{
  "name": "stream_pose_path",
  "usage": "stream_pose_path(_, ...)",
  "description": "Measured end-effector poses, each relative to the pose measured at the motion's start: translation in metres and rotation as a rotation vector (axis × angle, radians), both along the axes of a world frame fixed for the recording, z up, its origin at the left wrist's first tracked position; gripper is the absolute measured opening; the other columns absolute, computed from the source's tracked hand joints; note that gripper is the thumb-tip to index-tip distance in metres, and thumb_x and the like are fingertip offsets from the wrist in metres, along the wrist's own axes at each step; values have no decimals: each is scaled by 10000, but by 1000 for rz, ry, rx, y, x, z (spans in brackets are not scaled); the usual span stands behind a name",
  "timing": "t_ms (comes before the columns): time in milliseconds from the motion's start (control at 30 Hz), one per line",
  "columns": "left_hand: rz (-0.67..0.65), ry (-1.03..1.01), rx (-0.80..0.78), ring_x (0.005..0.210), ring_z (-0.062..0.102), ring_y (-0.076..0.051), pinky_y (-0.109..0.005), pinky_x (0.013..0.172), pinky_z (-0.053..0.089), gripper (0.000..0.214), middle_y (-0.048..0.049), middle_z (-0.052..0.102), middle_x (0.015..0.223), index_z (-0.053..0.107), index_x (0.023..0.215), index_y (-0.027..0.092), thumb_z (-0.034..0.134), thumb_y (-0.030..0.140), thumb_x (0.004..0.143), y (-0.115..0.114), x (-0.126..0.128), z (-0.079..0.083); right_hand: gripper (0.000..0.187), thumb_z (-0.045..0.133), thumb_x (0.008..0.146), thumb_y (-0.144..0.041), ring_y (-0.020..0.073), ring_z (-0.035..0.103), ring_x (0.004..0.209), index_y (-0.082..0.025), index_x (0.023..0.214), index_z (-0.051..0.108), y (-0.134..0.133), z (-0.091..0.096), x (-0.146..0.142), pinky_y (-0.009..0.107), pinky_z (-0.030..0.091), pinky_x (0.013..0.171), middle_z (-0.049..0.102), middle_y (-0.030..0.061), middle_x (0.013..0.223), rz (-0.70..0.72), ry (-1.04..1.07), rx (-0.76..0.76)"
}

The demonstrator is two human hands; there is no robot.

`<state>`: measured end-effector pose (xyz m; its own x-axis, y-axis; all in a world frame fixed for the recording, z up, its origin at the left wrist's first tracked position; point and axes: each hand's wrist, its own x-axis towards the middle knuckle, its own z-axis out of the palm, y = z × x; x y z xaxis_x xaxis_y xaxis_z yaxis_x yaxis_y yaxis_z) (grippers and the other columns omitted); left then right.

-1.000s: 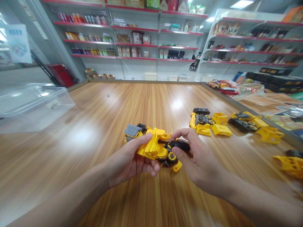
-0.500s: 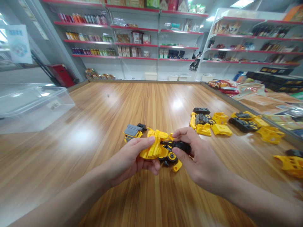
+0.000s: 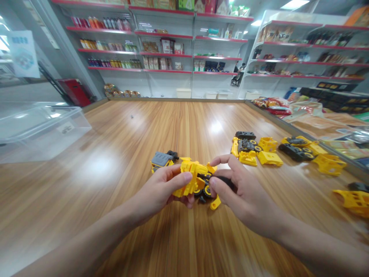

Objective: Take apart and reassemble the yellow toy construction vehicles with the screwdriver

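Observation:
Held above the table in my left hand (image 3: pixel 164 188) is a yellow toy truck part (image 3: pixel 188 179), the thumb pressed on its near side. My right hand (image 3: pixel 242 192) grips a black-handled screwdriver (image 3: pixel 223 181), its shaft pointing left at the yellow part; whether the tip sits in a screw is hidden. Behind and below the hands lie a wheeled black-and-yellow chassis (image 3: pixel 206 190) and a small yellow arm piece (image 3: pixel 215 203). Just beyond my left hand stands a grey-and-yellow toy piece (image 3: pixel 162 159).
To the right lie several yellow and black toy vehicle parts (image 3: pixel 269 158), with another yellow piece (image 3: pixel 353 202) at the far right edge. A clear plastic box (image 3: pixel 43 134) is at the left. Stocked shelves (image 3: pixel 164 71) stand beyond the wooden table (image 3: pixel 173 119).
The yellow part has tilted and shifted slightly right in my left hand. My right fingers have turned a little around the screwdriver, covering more of its handle.

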<state>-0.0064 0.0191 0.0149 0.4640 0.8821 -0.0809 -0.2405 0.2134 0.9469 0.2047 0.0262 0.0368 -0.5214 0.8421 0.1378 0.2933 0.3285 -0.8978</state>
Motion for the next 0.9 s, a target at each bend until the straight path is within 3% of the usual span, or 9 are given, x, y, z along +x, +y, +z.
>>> stream_pose_path(167, -37, -98, -109, 617, 621, -147, -285, 579, 547, 371, -95, 656, 791, 662, 1000, 111, 432, 399, 959, -1, 1, 1, 38, 488, 962, -268, 140, 544, 684, -232, 955, 498, -1, -1, 3, 293, 415, 612, 603, 49, 920, -33, -111, 255)
stream_pose_path(300, -64, -128, -167, 591, 622, -140, -279, 560, 554, 400, -92, 652, 796, 658, 1008, 114, 400, 417, 966, -2, 1, 0, 107, 446, 985, -268, 138, 532, 610, -240, 1085, 420, -3, 3, 1, 277, 417, 578, 583, -13, 720, 4, -64, 135)
stream_pose_path(467, -76, -107, -124, 612, 621, -139, -282, 572, 555, 361, -104, 659, 841, 658, 1017, 107, 459, 400, 949, -2, 1, -4, 166, 409, 994, -269, 133, 497, 547, -238, 1144, 345, -2, -1, -3, 249, 376, 484, 587, -30, 687, 25, 39, 8)
stream_pose_path(667, -18, -55, -87, 590, 608, -124, -285, 557, 546, 347, -76, 640, 848, 644, 986, 119, 482, 423, 942, -1, 2, -3, 311, 526, 933, -217, 148, 578, 761, -229, 1213, 393, 3, -13, 1, 266, 457, 639, 602, 35, 939, -52, -33, 203)
stream_pose_path(733, 16, -3, -68, 600, 612, -123, -291, 573, 550, 327, -62, 634, 847, 629, 978, 121, 531, 428, 921, -1, 3, -3, 303, 502, 952, -241, 155, 584, 808, -217, 1234, 395, 4, -13, 1, 287, 466, 704, 606, 41, 962, -35, -62, 192)
stream_pose_path(900, 76, 147, 43, 682, 621, -129, -286, 615, 554, 329, -60, 646, 911, 593, 1066, 130, 644, 386, 866, -2, 6, -2, 195, 399, 1008, -357, 155, 572, 740, -194, 1030, 504, 6, -9, 0, 294, 431, 638, 629, 33, 864, -5, -154, 69)
